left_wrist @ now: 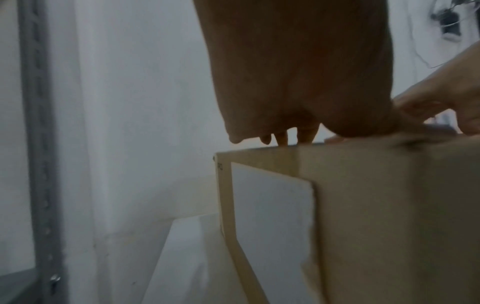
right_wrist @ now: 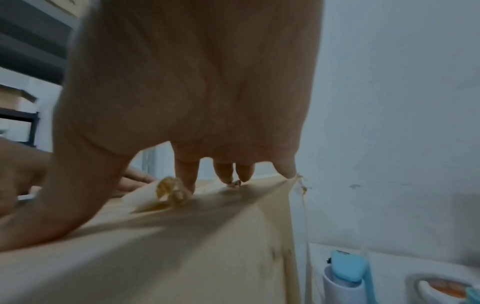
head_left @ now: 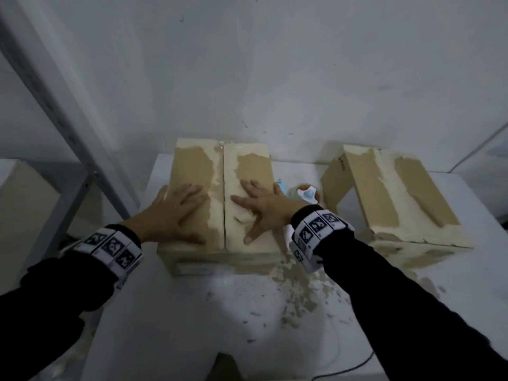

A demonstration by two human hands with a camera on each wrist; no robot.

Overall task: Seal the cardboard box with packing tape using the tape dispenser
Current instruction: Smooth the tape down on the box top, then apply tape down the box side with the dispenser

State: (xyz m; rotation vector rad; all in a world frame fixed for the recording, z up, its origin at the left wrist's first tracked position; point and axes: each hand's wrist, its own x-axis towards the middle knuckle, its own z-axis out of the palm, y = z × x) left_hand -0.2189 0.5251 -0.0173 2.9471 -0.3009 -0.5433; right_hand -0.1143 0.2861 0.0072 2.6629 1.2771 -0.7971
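A cardboard box (head_left: 198,166) with torn, peeled top flaps stands on the white table (head_left: 192,312), its centre seam running away from me. My left hand (head_left: 176,210) lies flat on the left flap with fingers spread. My right hand (head_left: 261,207) presses flat on the right flap, fingers spread. In the left wrist view the left hand (left_wrist: 298,82) rests on the box's top edge (left_wrist: 376,148). In the right wrist view the right hand (right_wrist: 194,92) touches the flap (right_wrist: 182,236) beside a curl of old tape (right_wrist: 171,191). The white and blue tape dispenser (head_left: 306,194) lies just right of the box.
A second torn cardboard box (head_left: 395,193) sits at the right of the table. Scraps of torn paper (head_left: 302,295) litter the table in front. A grey metal shelf post (head_left: 55,111) rises at the left, and a white wall (head_left: 275,64) stands close behind.
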